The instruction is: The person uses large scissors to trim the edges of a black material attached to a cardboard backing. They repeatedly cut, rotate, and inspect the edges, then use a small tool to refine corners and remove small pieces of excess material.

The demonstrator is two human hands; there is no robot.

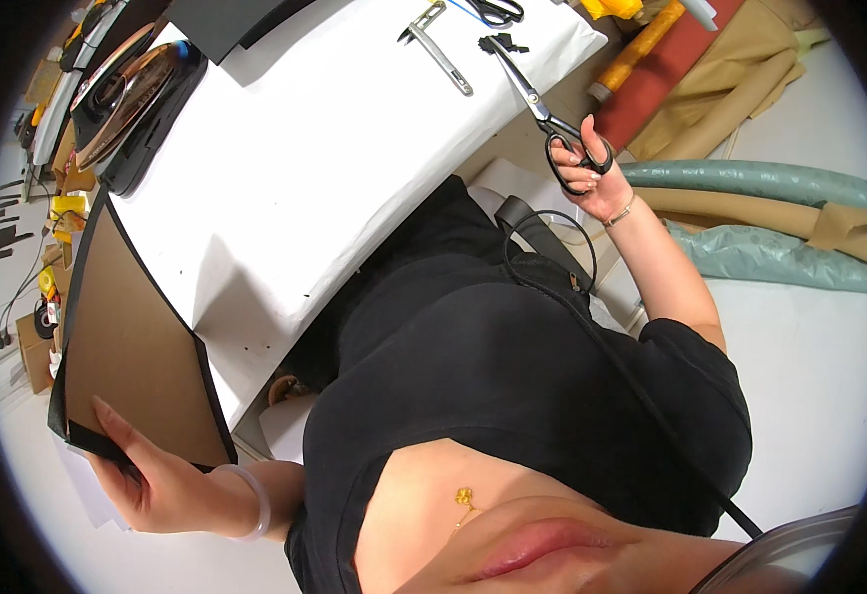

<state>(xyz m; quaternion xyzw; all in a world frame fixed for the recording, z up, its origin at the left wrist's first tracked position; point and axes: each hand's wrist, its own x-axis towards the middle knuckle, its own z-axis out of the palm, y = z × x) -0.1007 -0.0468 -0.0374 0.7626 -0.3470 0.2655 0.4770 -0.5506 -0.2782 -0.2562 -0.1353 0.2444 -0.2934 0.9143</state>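
At the lower left, my left hand grips the corner of a brown panel with black edging, my thumb lying on its brown face. The panel stands tilted against the near left end of the white-covered table. My right hand, at the upper right, has its fingers through the black handles of a pair of scissors. Their blades look nearly closed and point up over the table's edge. Small black scraps lie by the blade tips.
A slim silver metal tool lies on the table, with smaller black-handled scissors beside it. A shiny iron sits on a black base at the left. Black sheet material is at the top. Rolls of green material are at the right.
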